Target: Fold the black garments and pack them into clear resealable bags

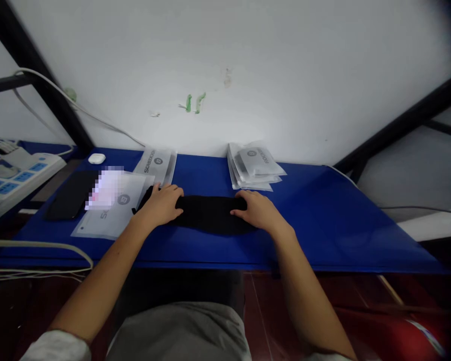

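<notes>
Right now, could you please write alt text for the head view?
Both hands, left hand and right hand, press flat on a black cloth on a blue table. A printed clear bag lies at left, a stack of packed bags behind, against a white wall.

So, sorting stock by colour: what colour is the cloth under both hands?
Black cloth, plain, clearest in the head view.

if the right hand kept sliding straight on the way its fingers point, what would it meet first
The right hand lies on the black cloth, fingers pointing left along it. Straight on, it would probably meet the left hand pressing the other end; depth is unclear.
</notes>
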Tool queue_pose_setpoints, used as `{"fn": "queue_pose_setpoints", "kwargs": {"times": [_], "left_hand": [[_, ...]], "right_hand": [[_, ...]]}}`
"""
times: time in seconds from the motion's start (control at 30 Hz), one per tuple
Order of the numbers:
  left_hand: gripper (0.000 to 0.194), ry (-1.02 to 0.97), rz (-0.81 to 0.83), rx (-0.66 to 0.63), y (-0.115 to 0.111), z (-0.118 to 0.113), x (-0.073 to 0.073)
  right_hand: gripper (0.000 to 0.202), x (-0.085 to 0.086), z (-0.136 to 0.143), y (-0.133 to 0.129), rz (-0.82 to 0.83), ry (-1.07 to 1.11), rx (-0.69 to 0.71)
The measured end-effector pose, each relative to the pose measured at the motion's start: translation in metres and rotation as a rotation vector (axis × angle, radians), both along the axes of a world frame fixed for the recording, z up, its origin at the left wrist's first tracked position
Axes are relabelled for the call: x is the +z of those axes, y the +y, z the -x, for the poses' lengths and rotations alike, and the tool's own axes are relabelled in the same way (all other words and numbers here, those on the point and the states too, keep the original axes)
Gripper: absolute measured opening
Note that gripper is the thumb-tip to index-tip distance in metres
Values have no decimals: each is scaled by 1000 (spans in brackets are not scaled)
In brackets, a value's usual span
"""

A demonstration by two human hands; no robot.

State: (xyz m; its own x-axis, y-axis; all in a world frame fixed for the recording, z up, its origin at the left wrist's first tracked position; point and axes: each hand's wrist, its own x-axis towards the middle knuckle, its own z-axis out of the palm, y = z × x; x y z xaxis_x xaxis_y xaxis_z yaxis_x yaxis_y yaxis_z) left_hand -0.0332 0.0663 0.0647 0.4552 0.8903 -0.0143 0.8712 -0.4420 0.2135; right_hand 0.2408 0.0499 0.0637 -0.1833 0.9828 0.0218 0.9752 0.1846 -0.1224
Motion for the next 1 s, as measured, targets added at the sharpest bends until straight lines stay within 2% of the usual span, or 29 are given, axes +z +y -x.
{"fn": "queue_pose_setpoints", "kwargs": {"times": [0.2,0.33,0.43,0.5,0.6,0.73,0.87,1.0], "left_hand": [[39,-39,-14,51,-2,2,-5],[29,37,-170,83,-12,-2,-6],[29,8,-253,32,-26,-6,-4],[31,-23,-225,-42,-37,-7,-3],[40,-1,-128,-125,-47,-5,-5],[42,54,-82,-134,-50,-5,-9],[30,73,-97,-125,-50,-9,-10],[29,40,-117,-118,-50,-11,-9]], "right_hand": [[39,0,0,-1,-39,10,6],[32,-3,8,-6,-136,11,1],[25,-4,17,-18,-227,58,63],[22,-4,22,-27,-211,120,164],[29,-3,27,-39,-109,180,298],[38,-4,29,-46,-47,162,299],[30,-7,31,-45,-75,138,292],[21,-9,32,-46,-109,155,288]]}}
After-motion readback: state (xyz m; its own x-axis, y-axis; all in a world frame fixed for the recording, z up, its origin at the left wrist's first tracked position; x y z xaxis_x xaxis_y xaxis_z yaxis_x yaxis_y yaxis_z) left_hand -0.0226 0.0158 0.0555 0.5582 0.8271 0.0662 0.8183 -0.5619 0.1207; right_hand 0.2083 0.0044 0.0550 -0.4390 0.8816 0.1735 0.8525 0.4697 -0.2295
